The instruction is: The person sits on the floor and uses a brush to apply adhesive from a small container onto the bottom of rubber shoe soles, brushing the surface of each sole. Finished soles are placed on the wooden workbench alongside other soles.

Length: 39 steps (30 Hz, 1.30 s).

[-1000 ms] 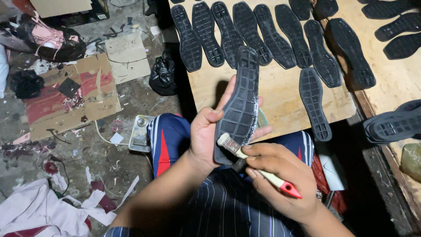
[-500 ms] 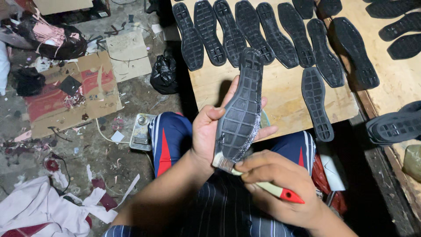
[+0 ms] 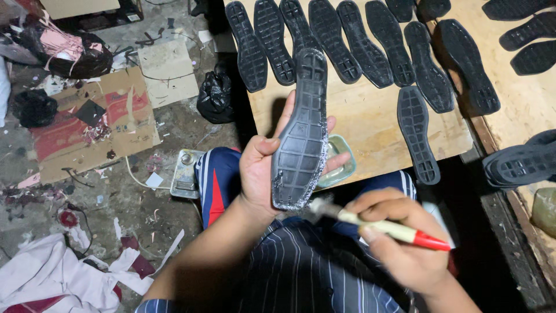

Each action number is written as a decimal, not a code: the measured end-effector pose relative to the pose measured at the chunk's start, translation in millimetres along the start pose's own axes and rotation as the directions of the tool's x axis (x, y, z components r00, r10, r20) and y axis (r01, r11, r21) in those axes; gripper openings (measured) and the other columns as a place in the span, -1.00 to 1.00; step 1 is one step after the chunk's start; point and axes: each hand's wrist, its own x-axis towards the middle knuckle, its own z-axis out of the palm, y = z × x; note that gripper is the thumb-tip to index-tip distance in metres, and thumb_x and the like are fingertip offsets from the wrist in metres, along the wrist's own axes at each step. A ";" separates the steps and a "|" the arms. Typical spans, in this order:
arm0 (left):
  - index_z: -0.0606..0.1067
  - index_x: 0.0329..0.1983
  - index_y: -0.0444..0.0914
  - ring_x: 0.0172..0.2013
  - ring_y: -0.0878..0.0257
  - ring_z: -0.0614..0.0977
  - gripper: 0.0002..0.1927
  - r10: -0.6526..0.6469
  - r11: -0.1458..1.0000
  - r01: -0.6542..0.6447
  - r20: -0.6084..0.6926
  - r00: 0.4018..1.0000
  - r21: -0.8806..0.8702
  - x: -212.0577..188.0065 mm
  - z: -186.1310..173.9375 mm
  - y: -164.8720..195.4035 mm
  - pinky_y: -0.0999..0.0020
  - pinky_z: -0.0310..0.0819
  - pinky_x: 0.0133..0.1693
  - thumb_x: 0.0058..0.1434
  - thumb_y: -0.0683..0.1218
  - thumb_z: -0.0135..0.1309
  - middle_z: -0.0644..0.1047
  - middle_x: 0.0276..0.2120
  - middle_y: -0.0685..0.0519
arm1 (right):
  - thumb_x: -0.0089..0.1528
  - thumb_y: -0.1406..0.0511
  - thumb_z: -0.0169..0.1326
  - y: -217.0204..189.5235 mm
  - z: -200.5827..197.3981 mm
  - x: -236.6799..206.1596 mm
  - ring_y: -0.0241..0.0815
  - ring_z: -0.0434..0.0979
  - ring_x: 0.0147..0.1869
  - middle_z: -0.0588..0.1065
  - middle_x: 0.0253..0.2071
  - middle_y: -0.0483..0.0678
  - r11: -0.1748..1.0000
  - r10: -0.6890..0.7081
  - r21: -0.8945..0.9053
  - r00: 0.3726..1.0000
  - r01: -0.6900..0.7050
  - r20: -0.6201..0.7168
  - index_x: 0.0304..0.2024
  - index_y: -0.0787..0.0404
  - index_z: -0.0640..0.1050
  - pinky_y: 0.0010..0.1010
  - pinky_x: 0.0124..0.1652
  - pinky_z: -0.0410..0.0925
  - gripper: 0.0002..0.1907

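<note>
wooden board (image 3: 370, 124) upper right holds finished soles (image 3: 341, 40); my left hand (image 3: 260, 171) grips a sole (image 3: 301, 136), edge half glued, right hand (image 3: 399, 243) grips the brush (image 3: 376, 223).

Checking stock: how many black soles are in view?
About 15 soles: one in the left hand, seven rowed on the near board, one below them, two cut off at the top, three on the right board, one at the right edge. More may be hidden.
</note>
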 end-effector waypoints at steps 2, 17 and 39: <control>-0.07 0.67 0.06 0.47 0.05 0.25 -0.06 0.037 0.998 -0.037 -0.005 0.999 0.058 -4.6 -6.5 4.8 -0.47 0.00 0.40 0.17 -0.03 -0.14 0.16 0.53 0.05 | 0.27 0.45 0.11 9.1 -12.9 5.7 -0.19 0.56 0.07 0.52 0.02 0.10 0.964 -0.120 -0.250 0.989 0.096 -0.082 -0.07 0.32 0.52 -0.42 0.13 0.43 -0.82; -0.11 0.60 0.13 0.35 -0.09 0.30 -0.10 0.185 0.944 -0.065 -0.357 0.916 0.323 -50.1 -88.4 -5.5 -0.45 0.22 0.22 0.15 -0.02 -0.20 0.22 0.41 0.06 | 0.12 0.31 0.33 128.2 -1.6 52.5 0.01 0.45 -0.25 0.60 -0.30 -0.06 0.610 -0.140 -0.789 0.990 0.072 -0.018 -0.21 0.16 0.65 -0.23 -0.22 0.34 -0.81; -0.13 0.67 -0.10 0.54 0.01 0.09 -0.04 0.033 0.990 -0.021 -0.083 0.996 0.140 -33.8 -18.1 21.9 -0.43 -0.09 0.42 0.37 0.43 -0.22 0.10 0.55 0.04 | 0.28 0.41 0.05 64.7 -21.4 12.5 -0.03 0.66 -0.14 0.59 -0.12 0.20 0.806 0.435 0.527 0.874 -0.270 -0.216 0.00 0.34 0.44 -0.20 -0.11 0.54 -0.76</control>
